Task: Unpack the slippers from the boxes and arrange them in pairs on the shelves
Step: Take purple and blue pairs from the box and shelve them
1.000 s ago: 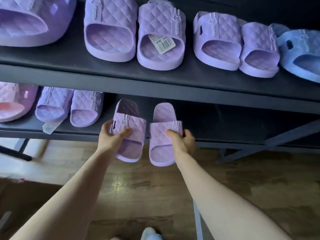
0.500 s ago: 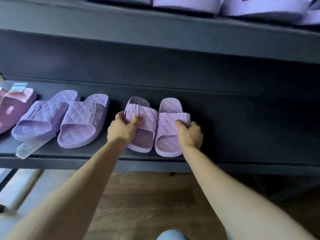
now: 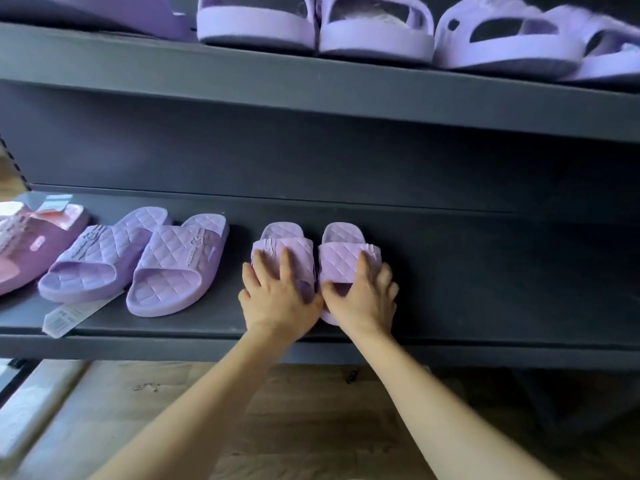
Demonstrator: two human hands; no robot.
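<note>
Whereas they were gripped mid-air a second ago, the small lilac quilted foam slippers (image 3: 341,258) now sit paired on the dark grey lower shelf (image 3: 485,271); left hand (image 3: 277,299) and right hand (image 3: 363,301) press flat on the straps, fingers straight. Pair looks placed.

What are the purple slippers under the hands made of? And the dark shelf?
Purple slippers: probably soft moulded foam or rubber, matte; the quilted pattern looks pressed in. Shelf: maybe painted metal or wood; smooth, dark grey, matte, no grain showing.
</note>
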